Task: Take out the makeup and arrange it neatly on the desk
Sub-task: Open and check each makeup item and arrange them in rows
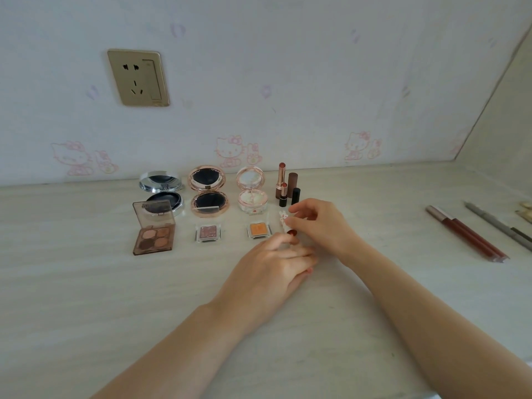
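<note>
My left hand (pixel 273 266) grips a small lipstick (pixel 292 233) whose red tip pokes out above my fingers. Beside the tip, my right hand (pixel 316 223) pinches its white patterned cap (pixel 283 219). Behind them on the desk stand three open compacts: silver (pixel 161 191), rose gold (pixel 208 191) and pink (pixel 252 188). In front of those lie a four-colour eyeshadow palette (pixel 154 233), a glittery pink single shadow (pixel 207 233) and an orange one (pixel 258 230). Two uncapped lipsticks (pixel 281 180) stand with their caps (pixel 293 187) just behind my right hand.
Two dark red lip gloss tubes (pixel 466 233) and a grey pencil (pixel 501 226) lie at the right of the desk (pixel 86 283). The wall with a gold socket (pixel 138 77) rises right behind the compacts. A side wall closes in at the far right.
</note>
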`<state>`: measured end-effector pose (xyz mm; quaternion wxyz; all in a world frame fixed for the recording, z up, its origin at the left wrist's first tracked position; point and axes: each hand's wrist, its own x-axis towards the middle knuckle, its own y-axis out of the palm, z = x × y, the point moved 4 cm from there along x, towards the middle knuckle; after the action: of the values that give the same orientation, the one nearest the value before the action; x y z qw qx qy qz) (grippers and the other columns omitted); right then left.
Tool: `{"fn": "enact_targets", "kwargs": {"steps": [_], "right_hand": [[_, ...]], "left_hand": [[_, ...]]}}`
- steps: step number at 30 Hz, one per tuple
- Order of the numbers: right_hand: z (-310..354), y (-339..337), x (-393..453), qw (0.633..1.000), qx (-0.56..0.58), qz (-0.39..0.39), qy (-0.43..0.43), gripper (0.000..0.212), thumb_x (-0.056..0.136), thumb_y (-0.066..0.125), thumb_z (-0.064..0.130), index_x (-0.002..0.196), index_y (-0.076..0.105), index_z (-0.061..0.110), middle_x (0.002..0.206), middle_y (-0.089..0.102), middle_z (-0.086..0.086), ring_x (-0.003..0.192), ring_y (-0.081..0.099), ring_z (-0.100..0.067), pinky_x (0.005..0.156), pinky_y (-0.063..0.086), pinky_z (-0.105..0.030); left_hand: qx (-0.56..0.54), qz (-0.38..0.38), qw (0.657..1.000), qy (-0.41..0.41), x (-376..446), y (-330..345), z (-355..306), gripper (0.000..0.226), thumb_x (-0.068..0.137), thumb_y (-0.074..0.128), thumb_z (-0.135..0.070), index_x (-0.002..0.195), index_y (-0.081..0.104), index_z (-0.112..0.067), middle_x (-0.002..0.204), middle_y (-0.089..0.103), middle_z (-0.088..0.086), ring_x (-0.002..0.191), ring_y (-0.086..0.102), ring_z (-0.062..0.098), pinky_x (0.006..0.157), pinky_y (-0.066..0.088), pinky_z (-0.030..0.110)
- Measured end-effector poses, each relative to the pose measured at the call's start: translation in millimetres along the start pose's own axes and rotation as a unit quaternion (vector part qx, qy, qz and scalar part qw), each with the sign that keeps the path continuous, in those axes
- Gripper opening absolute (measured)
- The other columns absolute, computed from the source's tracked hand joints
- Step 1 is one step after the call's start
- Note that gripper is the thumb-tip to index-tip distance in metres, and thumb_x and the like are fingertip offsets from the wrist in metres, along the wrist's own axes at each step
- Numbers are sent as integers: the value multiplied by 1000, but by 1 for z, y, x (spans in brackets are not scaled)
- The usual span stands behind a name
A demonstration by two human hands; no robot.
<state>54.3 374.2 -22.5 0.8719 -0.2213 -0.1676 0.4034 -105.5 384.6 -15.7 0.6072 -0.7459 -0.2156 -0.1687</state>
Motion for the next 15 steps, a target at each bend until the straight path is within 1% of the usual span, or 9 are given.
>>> {"fn": "enact_targets", "kwargs": {"steps": [3,6,9,12,15], "right_hand": [[2,3,2,1000,-10,5,6,19,80,73,26,98,70,19,81,67,6,73,57,-3,72,44,-19],[3,5,5,1000,-10,-5,13,18,79,73,26,95,71,19,74,65,10,71,58,-2,66,42,-16],[3,6,7,999,-12,-22,23,17,79,73,28,93,72,20,75,67,10,75,61,-4,66,43,-15],[2,6,7,999,-12,-36,27,16,78,73,28,92,73,20,77,69,10,75,62,-1,64,42,-12],[2,5,7,999,-12,-38,30,16,78,73,29,91,73,20,79,70,9,76,62,-2,64,42,-12]], "left_hand": [[2,0,1000,-4,0,0,0,18,91,62,-21,105,73,-18,111,69,-13,112,55,16,91,46,26],[-2,4,1000,-13,0,1,2,19,92,62,-20,107,73,-17,111,70,-11,112,55,18,91,46,26],[-15,17,999,-30,1,3,6,20,94,59,-20,108,72,-17,113,68,-11,116,52,18,92,47,31],[-18,17,999,-35,1,4,8,21,94,59,-20,110,71,-18,114,68,-12,118,50,17,92,47,32],[-21,14,999,-34,1,5,7,21,94,59,-19,111,71,-18,115,67,-13,117,49,17,90,48,34]]}}
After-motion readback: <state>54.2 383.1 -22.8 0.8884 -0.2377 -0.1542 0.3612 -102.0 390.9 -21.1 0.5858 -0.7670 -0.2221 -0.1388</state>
